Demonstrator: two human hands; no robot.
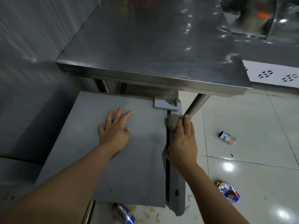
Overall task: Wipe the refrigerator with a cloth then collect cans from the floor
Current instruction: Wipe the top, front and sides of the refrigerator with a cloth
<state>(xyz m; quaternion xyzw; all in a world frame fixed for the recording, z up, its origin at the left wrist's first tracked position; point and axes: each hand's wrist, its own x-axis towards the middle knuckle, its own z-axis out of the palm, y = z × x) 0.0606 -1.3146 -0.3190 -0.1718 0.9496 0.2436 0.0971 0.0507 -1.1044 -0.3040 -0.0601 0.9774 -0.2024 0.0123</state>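
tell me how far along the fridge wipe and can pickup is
Done: nothing clearly finished. In hand: the right hand presses the cloth along the refrigerator top's right edge, while the left hand lies flat on the top. A reddish spot remains. Left: three cans on the floor.

Most of the cloth [171, 122] lies hidden under the right hand [183, 143], with only a bunched end and a lower scrap showing. The can [125, 213] at the bottom is partly covered by the refrigerator [139, 159] top, its print too blurred to read. Things at the far right of the tabletop [153, 46] are smeared and cannot be told.
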